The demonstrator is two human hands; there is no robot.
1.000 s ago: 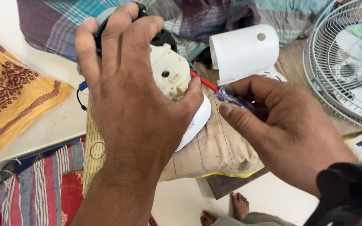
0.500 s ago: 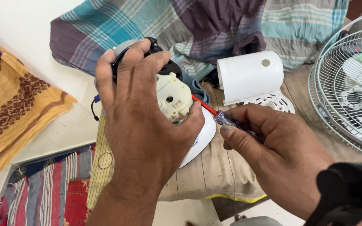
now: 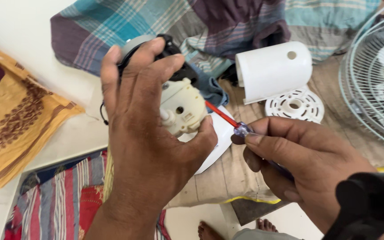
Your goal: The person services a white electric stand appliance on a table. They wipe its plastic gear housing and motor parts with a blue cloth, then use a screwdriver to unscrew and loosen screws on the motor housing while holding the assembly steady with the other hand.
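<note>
My left hand [image 3: 147, 138] grips a fan motor with a cream plastic gearbox [image 3: 182, 106] facing me and a dark motor body behind it. My right hand [image 3: 303, 164] holds a screwdriver [image 3: 227, 119] with a red shaft and a clear bluish handle; its tip meets the right side of the gearbox. A black wire loops down from the motor on the left. The back of the motor is hidden by my fingers.
A white cylindrical fan cover [image 3: 274, 70] and a white round vented disc [image 3: 295, 105] lie on a beige mat. A fan guard grille [image 3: 376, 75] is at the right. Checked cloth [image 3: 227, 24], orange cloth [image 3: 14, 129] and striped cloth [image 3: 63, 195] surround. A white round plate [image 3: 221, 138] lies under my hands.
The view has shifted so everything sits lower and more of the checked cloth shows. My hands keep the motor and screwdriver together; the screwdriver tip stays at the gearbox.
</note>
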